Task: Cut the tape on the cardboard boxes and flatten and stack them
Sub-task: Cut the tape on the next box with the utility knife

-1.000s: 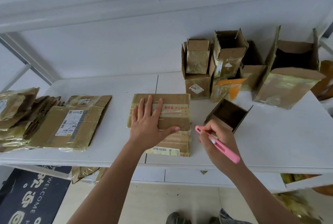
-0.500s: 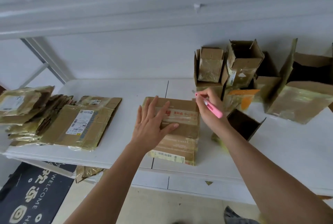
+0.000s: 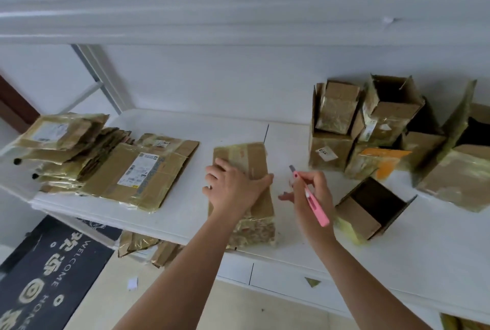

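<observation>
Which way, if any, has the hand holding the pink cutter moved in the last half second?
Yes. The right hand with the pink cutter has drawn back toward the person, from the taped box's far right corner to beside its right edge.

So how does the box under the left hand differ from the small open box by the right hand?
The box under the left hand is closed and taped; the small open box lies on its side with a dark, empty mouth showing. The taped box sits mid-table at the front edge; the open box sits right of the right hand, which holds a pink cutter. Both are brown cardboard with glossy tape.
</observation>
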A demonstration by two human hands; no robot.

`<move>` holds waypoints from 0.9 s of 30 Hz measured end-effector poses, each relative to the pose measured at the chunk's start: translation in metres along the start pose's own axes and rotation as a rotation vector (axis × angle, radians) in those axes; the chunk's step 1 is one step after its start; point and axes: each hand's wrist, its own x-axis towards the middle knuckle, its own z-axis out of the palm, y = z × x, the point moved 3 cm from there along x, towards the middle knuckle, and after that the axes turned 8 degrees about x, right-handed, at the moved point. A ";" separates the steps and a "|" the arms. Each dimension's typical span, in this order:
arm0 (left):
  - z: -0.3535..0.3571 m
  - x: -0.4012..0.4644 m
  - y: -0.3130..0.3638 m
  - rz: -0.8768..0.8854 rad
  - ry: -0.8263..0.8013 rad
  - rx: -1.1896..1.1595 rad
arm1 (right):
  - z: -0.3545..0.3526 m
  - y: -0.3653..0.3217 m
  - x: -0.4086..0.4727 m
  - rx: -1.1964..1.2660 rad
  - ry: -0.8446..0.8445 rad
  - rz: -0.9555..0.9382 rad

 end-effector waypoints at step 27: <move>-0.001 0.016 -0.033 0.801 0.044 0.127 | -0.013 0.017 0.026 0.405 -0.015 0.241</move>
